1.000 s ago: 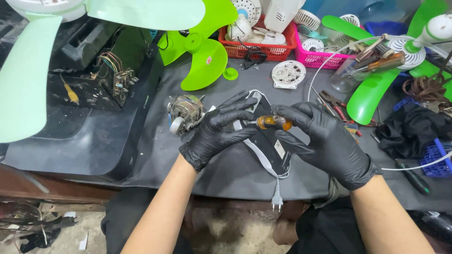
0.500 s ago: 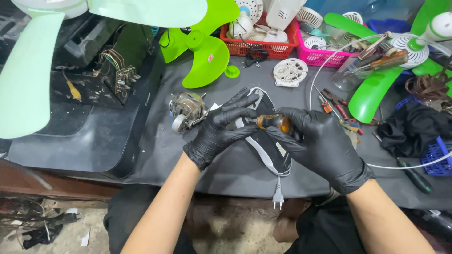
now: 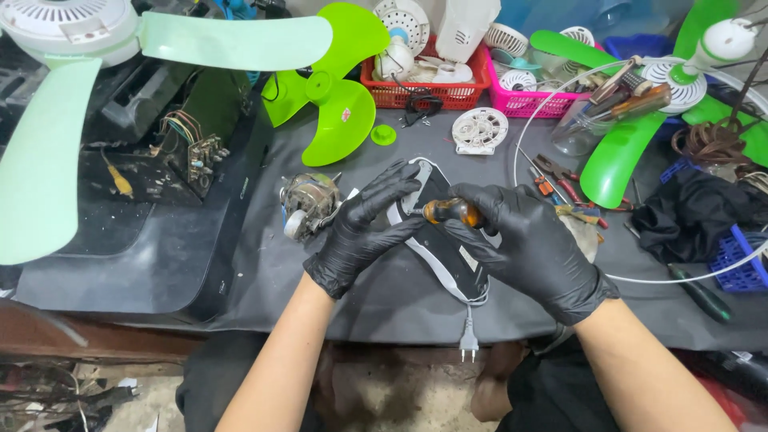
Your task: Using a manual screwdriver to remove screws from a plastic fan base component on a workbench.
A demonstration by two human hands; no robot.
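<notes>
Both hands wear black gloves over a dark mat. My right hand (image 3: 534, 244) grips a screwdriver with an amber handle (image 3: 453, 211), its tip pointing left. The fingers of my left hand (image 3: 364, 228) meet that tip and rest on a black oval part (image 3: 448, 256) wrapped in a white cord. The cord's plug (image 3: 469, 344) hangs over the table's front edge. A small metal fan motor (image 3: 308, 204) lies just left of my left hand.
Bright green fan blades (image 3: 336, 88) lie behind, a pale green fan (image 3: 96, 48) at far left. Red (image 3: 400, 94) and pink (image 3: 552, 102) baskets of parts stand at the back. Pliers and screwdrivers (image 3: 560, 180) lie to the right, a circuit board (image 3: 200, 152) to the left.
Both hands have stayed together on the screwdriver and black part; only the view has shifted slightly.
</notes>
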